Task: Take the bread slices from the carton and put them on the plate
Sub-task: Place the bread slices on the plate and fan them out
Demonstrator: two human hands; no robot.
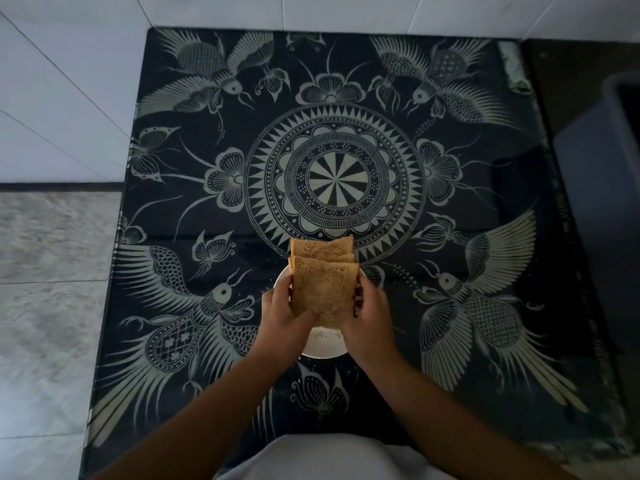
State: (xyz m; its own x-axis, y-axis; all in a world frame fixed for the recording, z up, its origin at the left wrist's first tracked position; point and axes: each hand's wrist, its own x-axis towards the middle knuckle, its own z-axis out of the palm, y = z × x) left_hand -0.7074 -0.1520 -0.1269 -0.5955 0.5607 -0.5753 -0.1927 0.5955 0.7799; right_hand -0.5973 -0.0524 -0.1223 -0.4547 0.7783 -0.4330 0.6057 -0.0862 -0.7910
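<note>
- Holding a stack of bread slices [323, 289] between both my hands, I have them lifted just above the white plate [323, 348].
- My left hand [285, 311] is curled around the stack's left edge, fingers closed on the slices from that side.
- My right hand [369, 315] grips the right edge the same way, thumb side against the bread and fingers wrapped underneath.
- Both hands are pressing in toward each other with the bread pinched between them; neither is spread.
- Several slices show: the nearest one faces up at me, tilted, and the brown crust edges of others fan out behind its far end.
- My hands and the bread cover most of the plate; only its near rim and a strip of its left rim peek out.
- Pale crumbs lie on the plate's bare part below my wrists.
- I cannot tell whether the lowest slice touches the plate.
- Underneath is a dark tabletop [346, 98] printed with a pale round medallion, birds and butterflies.
- I see no carton anywhere on the table.
- A grey bin [602, 188] stands off the table's right side, and pale floor tiles [52, 98] lie to the left.
</note>
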